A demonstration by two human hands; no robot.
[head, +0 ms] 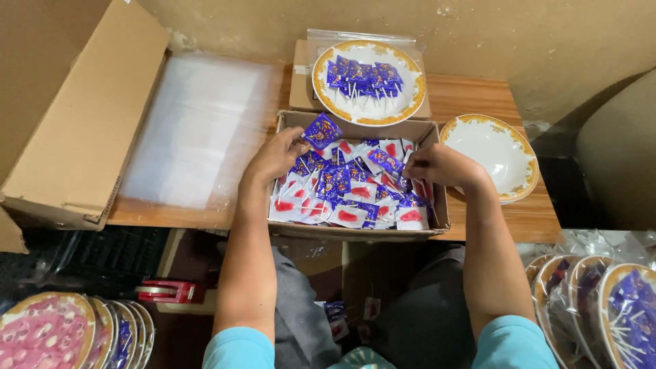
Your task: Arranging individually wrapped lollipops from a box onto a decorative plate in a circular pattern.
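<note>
A shallow cardboard box (440, 205) on the wooden table holds several small wrapped lollipops (348, 188) in blue and red-and-white packets. My left hand (277, 156) is at the box's left side, pinching one blue packet (321, 130) lifted above the pile. My right hand (441, 164) reaches into the right side of the box, fingers curled among the packets. Behind the box, a gold-rimmed white plate (369, 109) carries a row of blue lollipops (362, 76).
An empty gold-rimmed plate (488, 154) lies at the right. Clear plastic bags (198, 126) and an open carton (75, 116) sit at the left. Bagged filled plates stand at lower left (48, 335) and lower right (601, 301). A red tape dispenser (171, 292) lies below.
</note>
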